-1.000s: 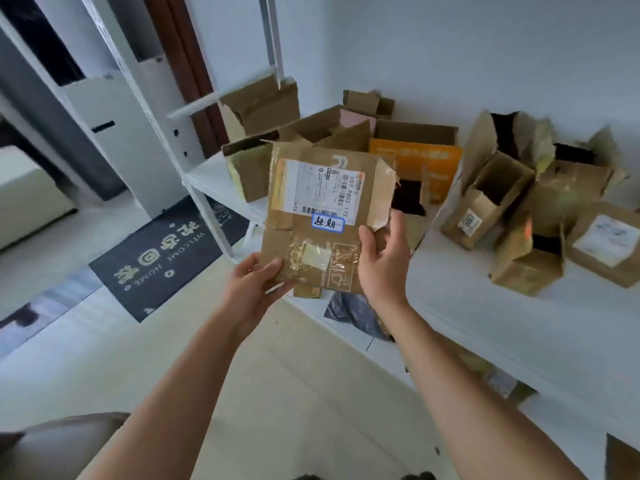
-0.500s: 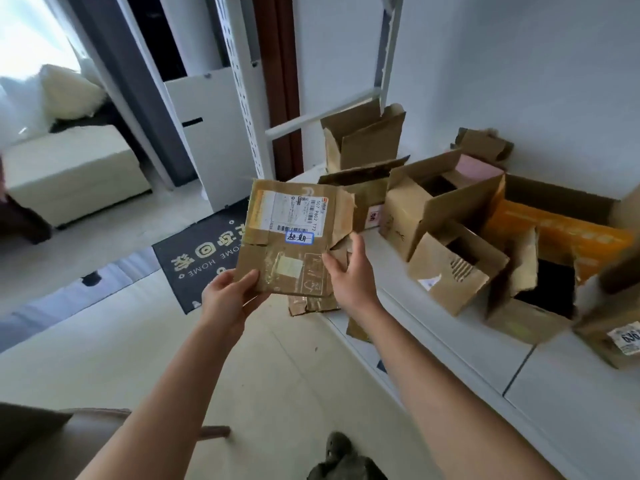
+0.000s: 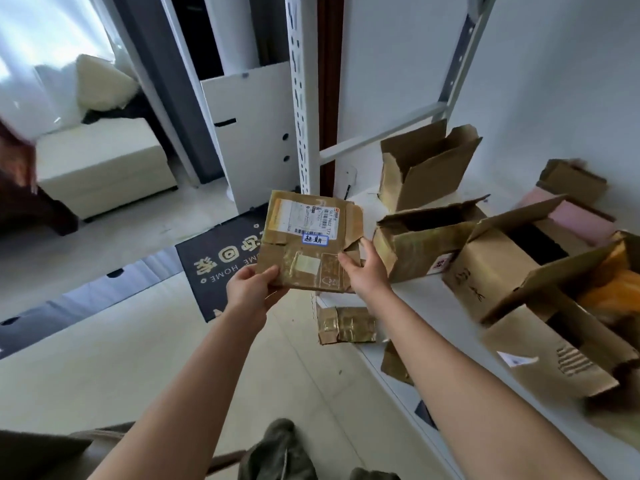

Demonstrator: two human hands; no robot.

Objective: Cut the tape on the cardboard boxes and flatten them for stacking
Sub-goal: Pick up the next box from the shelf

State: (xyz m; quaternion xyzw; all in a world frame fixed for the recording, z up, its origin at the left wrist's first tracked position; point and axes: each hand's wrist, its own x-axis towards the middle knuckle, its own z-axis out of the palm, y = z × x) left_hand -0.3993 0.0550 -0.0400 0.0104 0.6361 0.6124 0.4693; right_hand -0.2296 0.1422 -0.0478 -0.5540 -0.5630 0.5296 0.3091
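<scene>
Flattened box (image 3: 310, 245) at frame centre, held over the floor. Left hand (image 3: 251, 291) pinches its 7 o'clock corner; right hand (image 3: 365, 270) grips the 4 o'clock edge. Step: stacking. Next: set it flat on a pile.

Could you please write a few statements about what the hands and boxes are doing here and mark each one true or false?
1. Both hands hold the flattened box. True.
2. The left hand holds a knife. False: it grips the box's lower left corner.
3. The flattened box carries a shipping label. True.
4. The open boxes stand on the floor. False: they sit on the white shelf.
5. The right hand grips the box's right edge. True.
</scene>
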